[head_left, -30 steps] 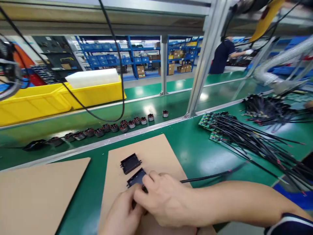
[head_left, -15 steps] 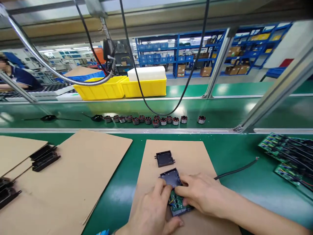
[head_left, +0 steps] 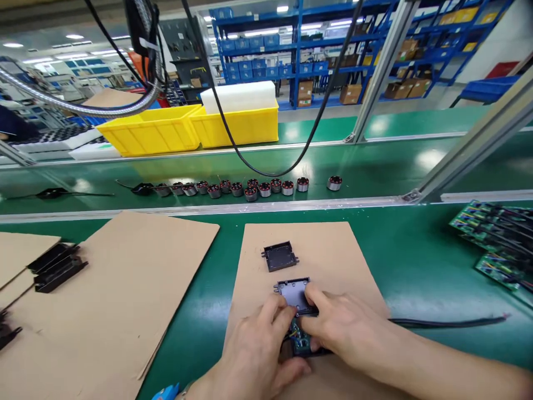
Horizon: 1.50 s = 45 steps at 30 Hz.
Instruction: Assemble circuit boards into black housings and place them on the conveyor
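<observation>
Both my hands work on one small assembly on a brown cardboard sheet (head_left: 333,244). My left hand (head_left: 254,355) and my right hand (head_left: 345,330) pinch a green circuit board (head_left: 300,339) that sits partly under a black plastic housing (head_left: 293,293). A black cable (head_left: 449,322) runs from under my right hand off to the right. A second, empty black housing (head_left: 280,256) lies just beyond on the same sheet.
A row of small round motors (head_left: 254,189) lies on the green conveyor belt (head_left: 375,166). Yellow bins (head_left: 187,128) stand behind. More cardboard (head_left: 125,289) with black housings (head_left: 56,266) lies left. Circuit boards with cables (head_left: 495,239) are piled right.
The view has swung left and then tilted down. My hands stay on the board and housing, and the cable now lies straighter out to the right.
</observation>
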Tool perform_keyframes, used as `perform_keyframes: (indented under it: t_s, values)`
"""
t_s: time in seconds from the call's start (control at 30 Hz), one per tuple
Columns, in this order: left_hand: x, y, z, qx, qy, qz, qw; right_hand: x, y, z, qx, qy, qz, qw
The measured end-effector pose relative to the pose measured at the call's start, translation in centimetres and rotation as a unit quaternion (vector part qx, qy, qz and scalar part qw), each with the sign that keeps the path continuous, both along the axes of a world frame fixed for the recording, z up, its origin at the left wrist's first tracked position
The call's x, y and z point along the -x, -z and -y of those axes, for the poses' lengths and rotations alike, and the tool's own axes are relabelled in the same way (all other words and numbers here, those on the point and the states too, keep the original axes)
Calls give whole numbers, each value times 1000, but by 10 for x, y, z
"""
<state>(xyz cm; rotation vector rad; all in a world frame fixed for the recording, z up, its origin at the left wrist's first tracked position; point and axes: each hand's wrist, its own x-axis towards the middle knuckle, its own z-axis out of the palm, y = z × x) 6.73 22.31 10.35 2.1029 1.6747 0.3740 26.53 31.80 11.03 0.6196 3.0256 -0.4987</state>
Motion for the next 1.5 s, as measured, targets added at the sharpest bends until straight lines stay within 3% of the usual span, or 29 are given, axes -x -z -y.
perform_keyframes:
  t_s: [0.13,0.27,0.4,0.6,1.07,1.17,1.3,1.43,1.5]
  values:
    - [15,2,11,-20,-12,29,999,3,-9,0,51,8,10,999]
    - [22,0,18,-49,18,-44,998,2,-6,-1,56,7,1,998]
    - [12,1,16,-160,41,-91,982,0,-1,-1,37,-3,-1,999]
    - [-1,7,13,-231,29,-84,969,0,-3,1,35,0,-8,999]
    - [5,0,5,-247,111,-78,960,1,-7,-3,21,-36,-47,998]
    - [8,-1,8,-233,124,-123,957,1,-6,-3,25,-28,-55,998]
    - [3,-1,16,-243,186,-234,923,0,-5,-3,45,-12,-69,997]
    - [-12,1,26,-225,149,-372,888,-1,-6,-3,41,-18,-69,997]
    - [-16,2,29,-214,128,-383,889,-1,-7,-1,25,-11,-59,998]
